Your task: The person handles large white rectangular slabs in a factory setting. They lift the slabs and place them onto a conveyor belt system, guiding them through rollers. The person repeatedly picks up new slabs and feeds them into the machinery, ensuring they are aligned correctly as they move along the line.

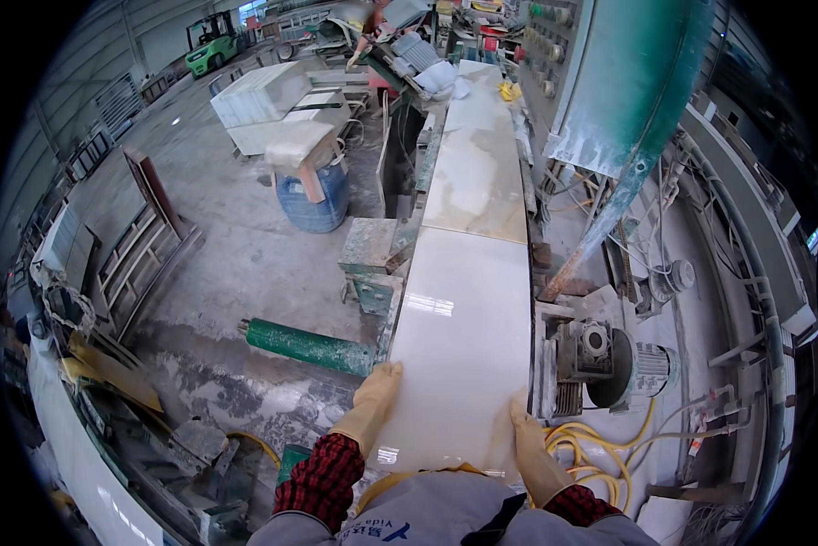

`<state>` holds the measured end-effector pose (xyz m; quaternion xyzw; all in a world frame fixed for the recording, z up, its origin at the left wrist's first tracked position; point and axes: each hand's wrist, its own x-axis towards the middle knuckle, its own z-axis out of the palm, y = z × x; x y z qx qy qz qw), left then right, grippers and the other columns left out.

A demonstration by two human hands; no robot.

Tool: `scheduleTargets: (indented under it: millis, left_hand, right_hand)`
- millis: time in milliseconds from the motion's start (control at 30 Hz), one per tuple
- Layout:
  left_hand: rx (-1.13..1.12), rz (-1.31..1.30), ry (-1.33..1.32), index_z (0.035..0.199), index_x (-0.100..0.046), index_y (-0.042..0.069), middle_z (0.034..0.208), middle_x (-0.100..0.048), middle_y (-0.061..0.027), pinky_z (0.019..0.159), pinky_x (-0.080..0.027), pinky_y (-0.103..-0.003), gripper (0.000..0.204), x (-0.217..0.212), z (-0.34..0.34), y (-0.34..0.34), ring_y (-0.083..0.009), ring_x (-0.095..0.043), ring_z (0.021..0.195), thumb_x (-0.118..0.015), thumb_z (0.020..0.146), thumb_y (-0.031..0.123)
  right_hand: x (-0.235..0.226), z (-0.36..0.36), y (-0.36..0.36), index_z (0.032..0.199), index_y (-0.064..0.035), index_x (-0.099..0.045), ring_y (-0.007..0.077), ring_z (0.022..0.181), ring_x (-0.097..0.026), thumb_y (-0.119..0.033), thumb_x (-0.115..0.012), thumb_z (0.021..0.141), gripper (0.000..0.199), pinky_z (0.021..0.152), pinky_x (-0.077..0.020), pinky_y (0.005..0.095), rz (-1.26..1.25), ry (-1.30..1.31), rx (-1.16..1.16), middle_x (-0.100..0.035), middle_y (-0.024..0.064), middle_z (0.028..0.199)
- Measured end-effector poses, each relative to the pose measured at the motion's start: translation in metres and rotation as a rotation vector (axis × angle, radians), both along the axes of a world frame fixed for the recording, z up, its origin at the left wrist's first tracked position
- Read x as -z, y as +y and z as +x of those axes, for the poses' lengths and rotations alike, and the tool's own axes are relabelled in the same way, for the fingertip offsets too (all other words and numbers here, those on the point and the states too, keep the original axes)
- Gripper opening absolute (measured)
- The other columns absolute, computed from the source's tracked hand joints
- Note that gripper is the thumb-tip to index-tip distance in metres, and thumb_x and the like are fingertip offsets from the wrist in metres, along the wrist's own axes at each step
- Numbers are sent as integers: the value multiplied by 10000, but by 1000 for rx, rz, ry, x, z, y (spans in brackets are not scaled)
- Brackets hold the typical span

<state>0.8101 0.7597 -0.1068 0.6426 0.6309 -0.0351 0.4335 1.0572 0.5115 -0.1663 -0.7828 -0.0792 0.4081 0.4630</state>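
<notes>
Blue printed lettering (389, 530) and a logo mark the front of the grey top (450, 510). The glossy pale slab (463, 337) lies between the gloved hands, the left hand (377, 400) at its left edge and the right hand (534, 448) at its right; whether either hand's fingers are clamped on it, I cannot tell. Its far end meets a stained slab (477, 177).

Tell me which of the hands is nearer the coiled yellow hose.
Right: the right hand is at the right edge of the pale slab, beside the coiled yellow hose; the left hand is at the slab's left edge, farther off.
</notes>
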Motion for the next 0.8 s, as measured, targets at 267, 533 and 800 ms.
scheduleTargets:
  millis: [267,533,800]
  left_hand:
    - [338,387,-57,1462,-555,123,1456,-668,-224,1121,-491,-555,684,45,-23,-2,-441,-660,1313,-319,1093,648]
    - [37,54,5,1428,-567,101,1486,-647,-223,1146,-467,-554,695,4,2,5,-458,-642,1330,-301,1091,648]
    - [107,70,31,1470,-601,103,1394,-702,-236,1141,-481,-525,727,-12,10,22,-457,-652,1319,-339,1090,664]
  right_hand:
    - [-40,-18,9,1261,10,-765,141,931,-648,-553,-653,1089,599,856,-536,333,-49,-2,38,-747,32,1057]
    - [-6,-4,8,1257,-3,-749,154,906,-670,-506,-639,1105,537,828,-550,331,31,81,37,-757,34,1057]
    - [3,6,17,1220,-35,-750,168,883,-696,-514,-675,1080,504,789,-563,341,71,164,86,-763,45,1041]
